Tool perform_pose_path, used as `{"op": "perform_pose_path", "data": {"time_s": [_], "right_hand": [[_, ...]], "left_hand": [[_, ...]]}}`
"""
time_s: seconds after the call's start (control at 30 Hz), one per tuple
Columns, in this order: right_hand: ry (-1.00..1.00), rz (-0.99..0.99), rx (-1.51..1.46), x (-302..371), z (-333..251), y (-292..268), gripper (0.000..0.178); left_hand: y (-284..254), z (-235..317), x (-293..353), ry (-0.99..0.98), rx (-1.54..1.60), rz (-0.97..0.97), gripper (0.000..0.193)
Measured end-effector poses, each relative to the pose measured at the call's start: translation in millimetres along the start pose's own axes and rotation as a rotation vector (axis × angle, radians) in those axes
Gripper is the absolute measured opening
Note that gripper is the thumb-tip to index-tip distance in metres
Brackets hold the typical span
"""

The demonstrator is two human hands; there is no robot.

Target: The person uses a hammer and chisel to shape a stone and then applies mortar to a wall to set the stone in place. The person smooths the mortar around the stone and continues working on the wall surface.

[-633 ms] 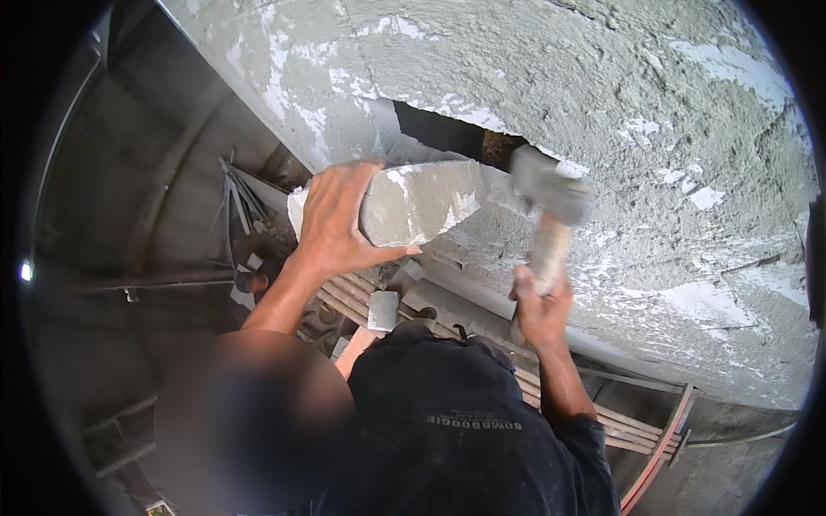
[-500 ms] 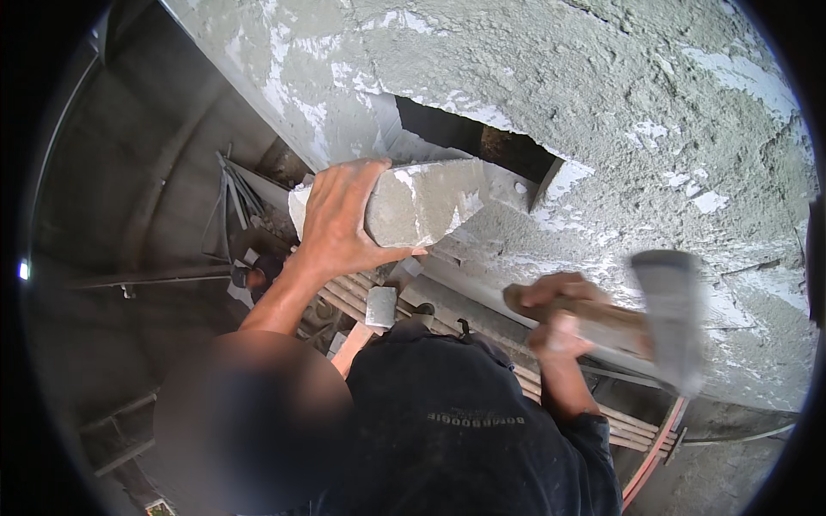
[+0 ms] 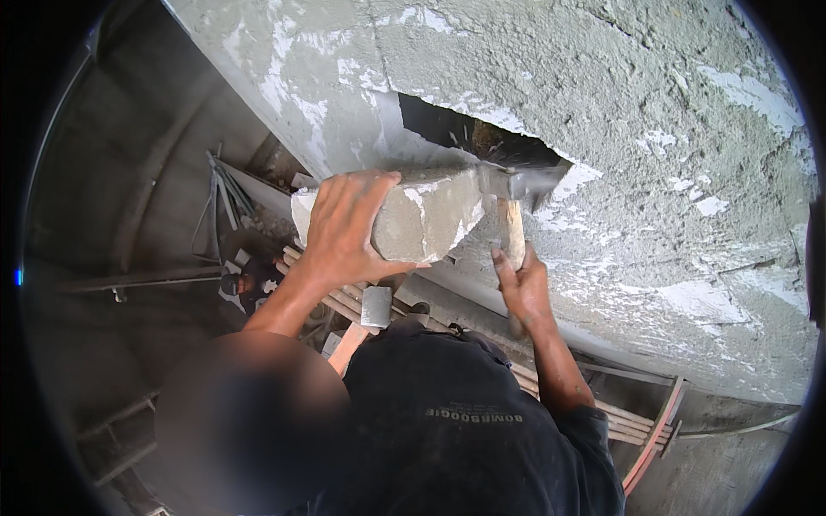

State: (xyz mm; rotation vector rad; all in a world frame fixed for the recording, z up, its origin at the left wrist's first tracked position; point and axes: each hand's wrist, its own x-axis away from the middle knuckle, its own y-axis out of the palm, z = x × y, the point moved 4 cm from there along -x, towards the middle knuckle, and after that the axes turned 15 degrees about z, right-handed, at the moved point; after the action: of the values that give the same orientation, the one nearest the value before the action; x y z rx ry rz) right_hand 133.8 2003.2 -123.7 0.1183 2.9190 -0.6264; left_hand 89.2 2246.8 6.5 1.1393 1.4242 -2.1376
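My left hand (image 3: 344, 219) grips a broken, pale grey masonry block (image 3: 430, 215) with white patches, fingers over its top and thumb along its lower edge. The block is held in front of a jagged opening (image 3: 452, 129) in the plastered wall. In my right hand (image 3: 527, 288) is a hammer (image 3: 513, 228) with a wooden handle, its fingers closed round the lower handle. The hammer's metal head, partly smeared by motion, meets the block's right end. Small blurred specks show in the opening behind it.
The rough plastered wall (image 3: 619, 112) fills the upper right. Below are long poles (image 3: 632, 426) and a plank (image 3: 348, 348) with a grey block piece (image 3: 376, 307) by it. Lower down at left, another person (image 3: 249, 282) is near some debris. Metal bars (image 3: 228, 193) lean farther off.
The hammer has swung left and inward, from beside the wall on the right to the block's right end. My left hand still holds the block, now slightly lower.
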Motion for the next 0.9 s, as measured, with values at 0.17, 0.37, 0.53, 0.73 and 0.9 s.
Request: {"op": "perform_pose_path", "data": {"time_s": [0.17,0.37,0.53,0.73,0.9], "right_hand": [[-0.307,0.152,-0.355,0.5,-66.4,-25.6,0.032],[0.096,0.03,-0.1,-10.4,6.4,7.9,0.027],[-0.343,0.264,-0.332,-2.1,-52.7,-15.3,0.024],[-0.077,0.049,0.163,-9.8,-11.6,11.7,0.026],[-0.589,0.261,-0.024,-3.3,-55.7,-6.5,0.024]], "left_hand": [[-3.2,-4.6,5.9,-0.015,-0.003,0.039,0.09],[-4.4,-2.8,3.4,0.007,0.015,0.014,0.091],[-4.0,-11.3,10.4,-0.036,0.022,0.025,0.094],[-3.8,-5.1,7.6,-0.033,0.041,0.021,0.094],[-6.7,-17.9,6.0,-0.077,0.013,0.067,0.094]]}}
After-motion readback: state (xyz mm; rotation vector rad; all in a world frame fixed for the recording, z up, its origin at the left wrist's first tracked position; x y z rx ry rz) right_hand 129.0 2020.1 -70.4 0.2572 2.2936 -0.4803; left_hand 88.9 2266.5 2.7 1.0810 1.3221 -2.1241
